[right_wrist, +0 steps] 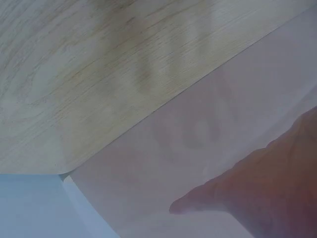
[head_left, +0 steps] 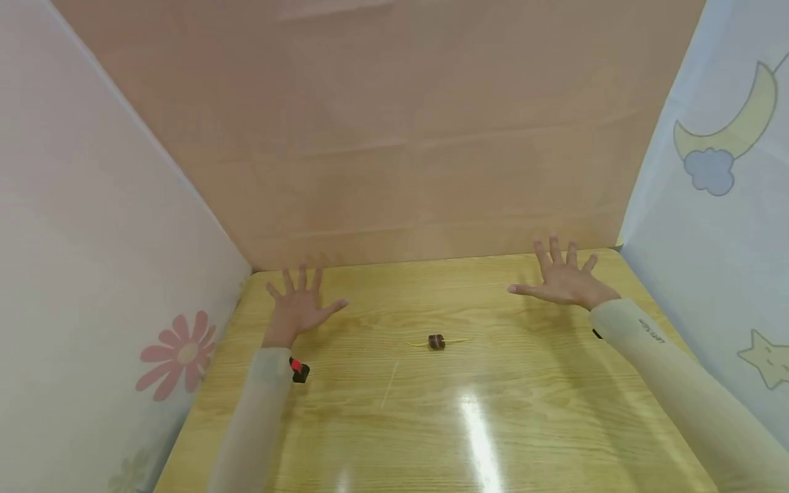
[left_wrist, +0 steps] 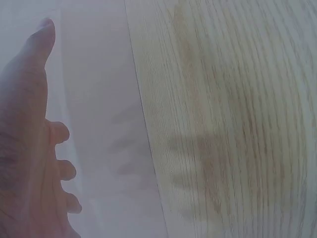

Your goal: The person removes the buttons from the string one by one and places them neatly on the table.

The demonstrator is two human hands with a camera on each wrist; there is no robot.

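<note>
Pale sleeves (head_left: 666,373) end in your empty left hand (head_left: 298,309) and right hand (head_left: 564,282), fingers spread wide.
Between them, nearer you, a brown bead-like cylinder (head_left: 436,342) with yellow cord (head_left: 457,340) lies on the wood-grain table (head_left: 345,424): likely light, firm, apt to roll; best pinched by its sides.

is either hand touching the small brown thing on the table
No, the left hand and right hand are both spread, well apart from the small brown thing.
</note>
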